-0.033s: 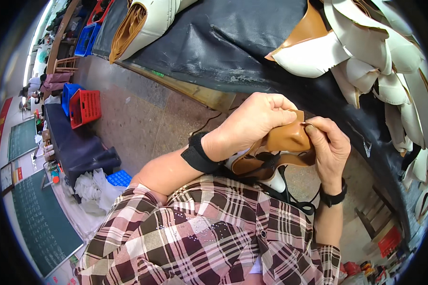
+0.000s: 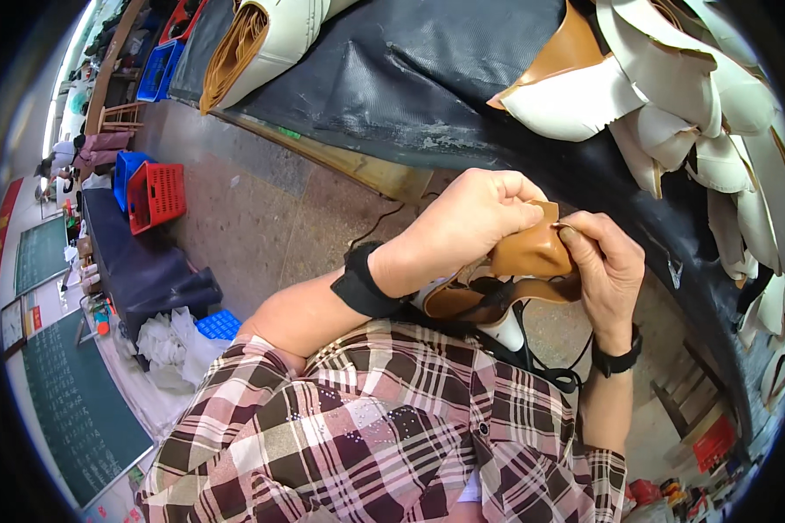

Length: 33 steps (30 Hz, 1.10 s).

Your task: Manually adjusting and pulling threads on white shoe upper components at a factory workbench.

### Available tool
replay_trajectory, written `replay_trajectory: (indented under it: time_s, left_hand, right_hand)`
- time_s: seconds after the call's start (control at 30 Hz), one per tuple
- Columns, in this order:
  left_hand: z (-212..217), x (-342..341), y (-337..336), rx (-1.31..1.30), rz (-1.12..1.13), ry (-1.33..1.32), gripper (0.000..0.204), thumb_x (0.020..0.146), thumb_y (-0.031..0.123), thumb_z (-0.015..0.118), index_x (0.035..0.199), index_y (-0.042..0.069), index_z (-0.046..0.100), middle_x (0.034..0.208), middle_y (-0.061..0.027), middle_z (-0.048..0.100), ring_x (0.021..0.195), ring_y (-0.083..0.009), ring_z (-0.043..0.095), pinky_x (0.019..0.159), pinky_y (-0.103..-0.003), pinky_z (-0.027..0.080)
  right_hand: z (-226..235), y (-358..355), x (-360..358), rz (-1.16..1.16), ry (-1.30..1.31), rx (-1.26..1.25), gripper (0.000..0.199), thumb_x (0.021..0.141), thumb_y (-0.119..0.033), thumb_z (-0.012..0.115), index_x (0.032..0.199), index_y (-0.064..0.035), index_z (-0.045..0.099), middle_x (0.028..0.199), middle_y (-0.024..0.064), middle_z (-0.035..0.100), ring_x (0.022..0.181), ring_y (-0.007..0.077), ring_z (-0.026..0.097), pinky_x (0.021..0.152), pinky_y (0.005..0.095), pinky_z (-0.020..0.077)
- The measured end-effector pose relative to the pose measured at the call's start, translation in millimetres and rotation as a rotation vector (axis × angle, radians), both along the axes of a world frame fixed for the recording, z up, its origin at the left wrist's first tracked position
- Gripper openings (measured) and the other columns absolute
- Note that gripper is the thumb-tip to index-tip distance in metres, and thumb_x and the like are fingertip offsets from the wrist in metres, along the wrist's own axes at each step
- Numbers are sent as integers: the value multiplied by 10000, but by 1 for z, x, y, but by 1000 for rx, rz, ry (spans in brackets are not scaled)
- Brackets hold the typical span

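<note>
A shoe upper, tan inside with some white outer leather, hangs before my body. Its smooth tan lining (image 2: 525,253) bulges toward the table. My left hand (image 2: 484,213) is closed, thumb and fingers pinching the top edge of that lining. At the lining's right edge my right hand (image 2: 606,261) is closed too, thumb and forefinger pinched together. A thin dark sliver shows at its fingertips, too small to name. Below, a tan band (image 2: 554,290) and a white part (image 2: 504,333) of the upper hang loose near a black cord (image 2: 556,373).
A black-covered table (image 2: 366,87) spans the far side. White shoe uppers (image 2: 672,96) are heaped along its right; a nested stack of uppers (image 2: 266,52) lies far left. On the left are a red crate (image 2: 159,196), a dark bench (image 2: 153,261) and white plastic bags (image 2: 179,340).
My right hand and wrist have shifted very slightly to the right. Both hands keep their pinch, and the rest looks the same.
</note>
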<state>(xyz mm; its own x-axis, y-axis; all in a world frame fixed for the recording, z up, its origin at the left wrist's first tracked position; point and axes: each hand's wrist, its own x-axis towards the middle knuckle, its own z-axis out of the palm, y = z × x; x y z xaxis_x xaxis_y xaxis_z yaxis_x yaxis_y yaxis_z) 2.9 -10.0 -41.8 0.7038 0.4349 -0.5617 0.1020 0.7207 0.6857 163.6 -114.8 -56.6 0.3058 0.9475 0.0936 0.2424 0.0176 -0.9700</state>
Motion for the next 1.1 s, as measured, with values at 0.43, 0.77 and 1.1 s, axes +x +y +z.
replay_trajectory:
  time_s: [0.43, 0.77, 1.1]
  left_hand:
    - [7, -3, -1, 730, -190, 273, 146, 863, 52, 565, 963, -19, 645, 817, -17, 658, 747, -42, 566, 671, -212, 483]
    - [5, 2, -6, 642, -143, 244, 143, 867, 68, 581, 963, -18, 643, 812, -16, 658, 747, -39, 562, 667, -207, 479]
    - [3, 14, -15, 838, -81, 321, 97, 831, 49, 613, 893, -13, 653, 720, -41, 656, 652, -25, 555, 594, -204, 477]
  right_hand:
    - [14, 21, 5, 204, -276, -133, 70, 825, -52, 640, 875, -8, 618, 752, 96, 602, 645, 215, 596, 589, 276, 464]
    - [17, 21, 9, 218, -311, -131, 79, 808, -42, 642, 874, -8, 617, 748, 103, 600, 646, 230, 601, 588, 288, 466]
    - [16, 17, 13, 168, -268, -144, 63, 806, -41, 636, 849, -3, 610, 757, 116, 607, 639, 239, 605, 584, 288, 470]
